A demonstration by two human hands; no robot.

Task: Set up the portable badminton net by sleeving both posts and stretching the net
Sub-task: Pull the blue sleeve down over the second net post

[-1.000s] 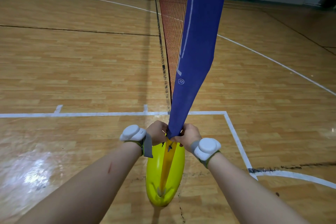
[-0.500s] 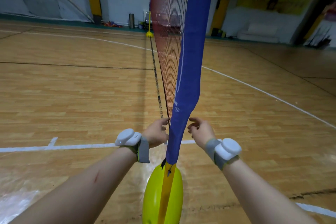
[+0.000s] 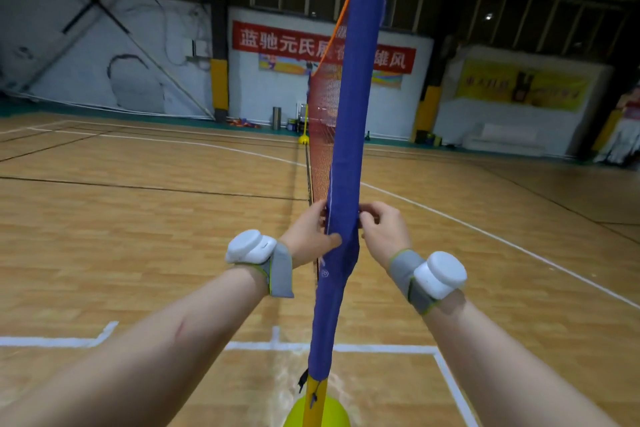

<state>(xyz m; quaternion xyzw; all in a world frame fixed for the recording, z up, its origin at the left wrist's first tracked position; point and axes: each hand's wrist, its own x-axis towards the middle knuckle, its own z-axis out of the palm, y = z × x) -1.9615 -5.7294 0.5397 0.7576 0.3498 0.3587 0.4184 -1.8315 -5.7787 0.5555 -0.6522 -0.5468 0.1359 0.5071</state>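
Both hands are now parked a lot higher than a second ago, when the bottom hem was being held down by the base. The view is tipped up too, so more of the hall is seen.

The left hand [image 3: 308,236] is clamped on the blue sleeve [image 3: 349,135] partway up, with the thumb laid across the front and the fingers tucked out of sight behind. The right hand [image 3: 381,232] is set at the same height on the opposite edge, its fingers curled in and a bit of fabric pinched. Neither is nearer, tbh: the sleeve is sandwiched right between them.

The bit that matters is that the sleeve is already threaded over the near post [image 3: 317,392]. Its long axis is run almost straight up and down, leaned slightly right toward the top. The hem is found well below the hands, just above the yellow base [image 3: 337,414], with a short strip of bare post left showing. So any tug is probably meant to be made downward along that axis, not sideways. Some bunching is seen just under the grip, so smoothing is likely what's needed.

The red net [image 3: 323,135] is stretched from the sleeve's left edge away to the far post [image 3: 306,118].
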